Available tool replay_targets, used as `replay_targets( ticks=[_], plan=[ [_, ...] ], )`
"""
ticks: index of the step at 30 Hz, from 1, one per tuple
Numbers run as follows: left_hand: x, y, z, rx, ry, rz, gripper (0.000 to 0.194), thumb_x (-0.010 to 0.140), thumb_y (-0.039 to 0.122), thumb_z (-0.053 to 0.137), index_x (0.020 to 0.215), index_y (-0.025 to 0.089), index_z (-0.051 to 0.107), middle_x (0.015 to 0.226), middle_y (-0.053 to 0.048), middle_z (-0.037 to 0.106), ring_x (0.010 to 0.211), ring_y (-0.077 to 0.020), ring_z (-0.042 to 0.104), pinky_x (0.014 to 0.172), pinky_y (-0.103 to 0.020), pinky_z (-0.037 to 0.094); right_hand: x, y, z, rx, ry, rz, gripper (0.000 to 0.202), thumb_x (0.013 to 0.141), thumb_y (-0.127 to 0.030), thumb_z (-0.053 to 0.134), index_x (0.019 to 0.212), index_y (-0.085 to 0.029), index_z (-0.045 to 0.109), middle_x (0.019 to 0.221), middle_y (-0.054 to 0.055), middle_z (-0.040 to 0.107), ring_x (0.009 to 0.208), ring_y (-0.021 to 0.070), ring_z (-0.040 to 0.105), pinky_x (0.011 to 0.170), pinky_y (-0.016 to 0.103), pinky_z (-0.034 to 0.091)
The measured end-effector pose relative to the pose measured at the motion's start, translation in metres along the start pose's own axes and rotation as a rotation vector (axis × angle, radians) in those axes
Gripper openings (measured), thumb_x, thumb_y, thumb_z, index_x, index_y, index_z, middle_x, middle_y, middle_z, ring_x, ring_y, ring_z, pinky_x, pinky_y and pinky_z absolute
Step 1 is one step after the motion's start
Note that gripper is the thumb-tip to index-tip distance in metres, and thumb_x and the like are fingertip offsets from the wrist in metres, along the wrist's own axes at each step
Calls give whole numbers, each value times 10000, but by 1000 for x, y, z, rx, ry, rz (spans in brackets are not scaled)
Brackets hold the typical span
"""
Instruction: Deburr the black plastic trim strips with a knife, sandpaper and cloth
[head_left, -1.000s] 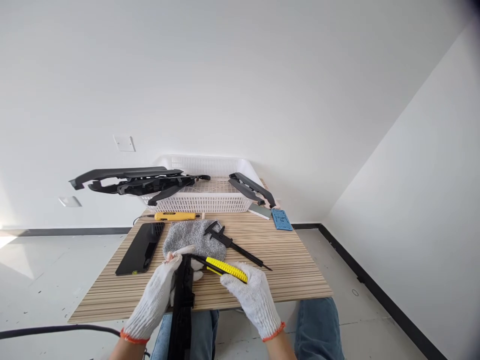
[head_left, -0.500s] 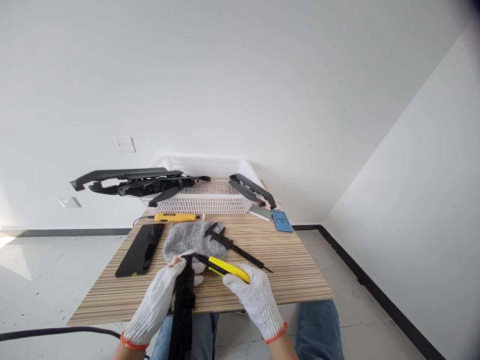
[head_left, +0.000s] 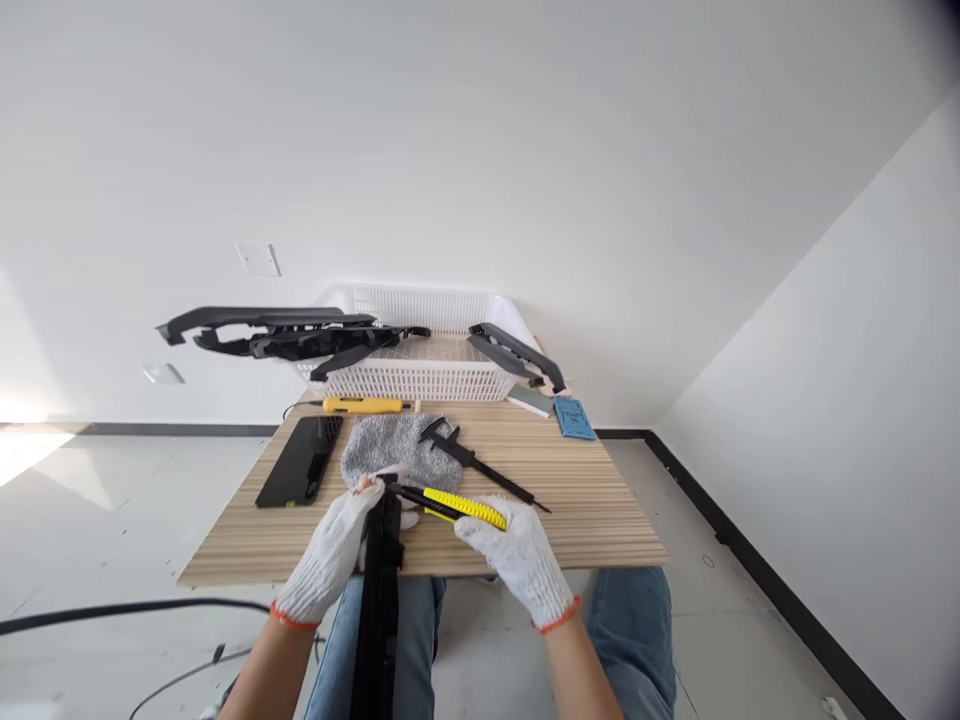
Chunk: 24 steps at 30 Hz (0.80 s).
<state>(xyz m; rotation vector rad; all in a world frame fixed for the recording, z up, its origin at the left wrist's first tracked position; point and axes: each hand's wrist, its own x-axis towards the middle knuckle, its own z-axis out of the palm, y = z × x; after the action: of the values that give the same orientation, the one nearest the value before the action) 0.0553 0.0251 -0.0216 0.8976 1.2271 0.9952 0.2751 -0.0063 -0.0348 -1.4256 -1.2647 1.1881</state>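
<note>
My left hand (head_left: 339, 545), in a white knit glove with an orange cuff, is closed round the upper end of a long black plastic part (head_left: 381, 590). This part runs down over the table's front edge between my forearms. In my right hand (head_left: 517, 550), gloved the same way, is a yellow and black utility knife (head_left: 457, 507). Its front end points left and meets the top of the black part beside my left fingers; whether the blade touches is too small to tell. Just behind my hands lie a grey cloth (head_left: 382, 445) and a black caliper (head_left: 480, 465).
A white plastic basket (head_left: 420, 382) stands against the wall, with black plastic parts (head_left: 300, 335) jutting over its left side and others (head_left: 517, 355) on its right. A yellow pen-like tool (head_left: 364, 405), a black phone (head_left: 301, 462) and a blue card (head_left: 574, 418) lie on the table (head_left: 592, 530).
The view has tilted down slightly, so everything sits higher in the picture. Both hands keep their holds, and the knife stays at the top end of the black part.
</note>
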Motion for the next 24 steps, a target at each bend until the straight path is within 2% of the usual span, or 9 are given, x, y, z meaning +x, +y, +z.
replay_targets(
  ticks=[4,7,11,13,19,24],
  plan=[
    [0,-2,1,36,-35,0,538,915,548,659,1285,159,682,925,-114,841,839,-308,809,492,-264,550,-2,-2,-3,3,22,16,381,776,-484,767,964,-159,834,629,-15,588,578,128,453,524,249,389],
    [0,-3,0,46,-43,1,600,907,586,657,1307,139,669,865,-108,836,757,-289,797,471,-248,517,-3,-2,-4,-1,-11,47,402,746,-482,795,970,-151,836,590,-28,546,540,114,401,489,246,363],
    [1,-4,0,54,-63,-31,646,922,617,611,1337,124,657,838,-121,828,629,-239,759,405,-220,445,-3,0,-6,13,8,42,474,758,-523,786,1030,-137,826,589,-26,554,526,112,414,480,242,367],
    [2,-5,0,49,-73,-36,644,934,623,586,1357,140,650,849,-119,830,629,-227,757,396,-209,435,-2,1,-7,7,-21,49,463,744,-506,799,1021,-137,827,595,-25,566,533,113,435,488,241,374],
    [5,-2,5,-39,-54,-58,640,948,611,543,1391,155,622,952,-121,829,738,-258,794,442,-235,496,-1,3,-7,-9,10,61,424,727,-489,812,977,-147,828,598,-26,573,541,113,443,499,244,377],
    [5,0,7,-45,-56,-73,624,981,576,465,1410,142,596,948,-138,825,683,-244,784,377,-212,429,-1,6,-6,49,31,87,445,722,-520,797,966,-149,823,570,-40,535,505,104,398,473,250,342]
  ],
)
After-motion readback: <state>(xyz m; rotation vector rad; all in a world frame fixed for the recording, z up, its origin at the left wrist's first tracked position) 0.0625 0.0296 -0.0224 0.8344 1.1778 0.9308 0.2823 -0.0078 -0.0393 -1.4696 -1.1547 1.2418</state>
